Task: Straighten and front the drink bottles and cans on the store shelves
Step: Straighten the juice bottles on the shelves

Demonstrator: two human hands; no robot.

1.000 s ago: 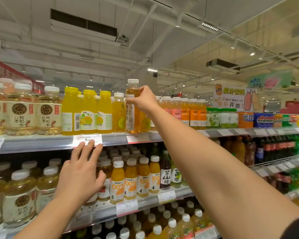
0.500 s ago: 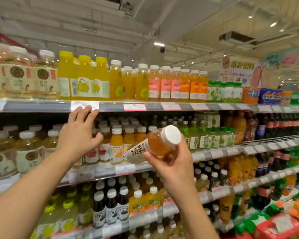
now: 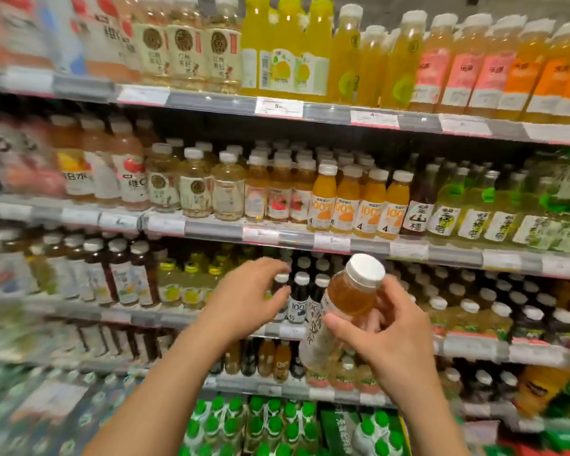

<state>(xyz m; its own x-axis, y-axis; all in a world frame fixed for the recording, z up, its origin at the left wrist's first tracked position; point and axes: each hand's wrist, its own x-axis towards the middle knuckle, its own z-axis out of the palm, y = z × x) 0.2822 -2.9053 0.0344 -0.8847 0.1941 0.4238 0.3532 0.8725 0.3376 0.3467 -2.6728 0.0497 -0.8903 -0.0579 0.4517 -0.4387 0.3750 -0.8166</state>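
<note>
My right hand (image 3: 389,337) grips an amber juice bottle (image 3: 349,297) with a white cap, tilted so the cap points up and toward me, in front of the third shelf. My left hand (image 3: 244,297) hovers with loosely curled fingers just in front of dark bottles with white caps (image 3: 298,291) on that shelf, holding nothing. Four orange "100%" juice bottles (image 3: 359,205) stand fronted on the second shelf. Yellow bottles (image 3: 287,47) line the top shelf.
Shelf rails with price tags (image 3: 278,106) run across each level. Pale tea bottles (image 3: 195,189) stand on the second shelf, green-capped bottles (image 3: 254,419) fill the bottom level, and green-labelled bottles (image 3: 474,205) sit at the right. The left side is motion-blurred.
My right hand took the amber bottle off the top shelf and lowered it. My left hand left the top shelf rail and dropped to the third shelf. The view tilted down.
</note>
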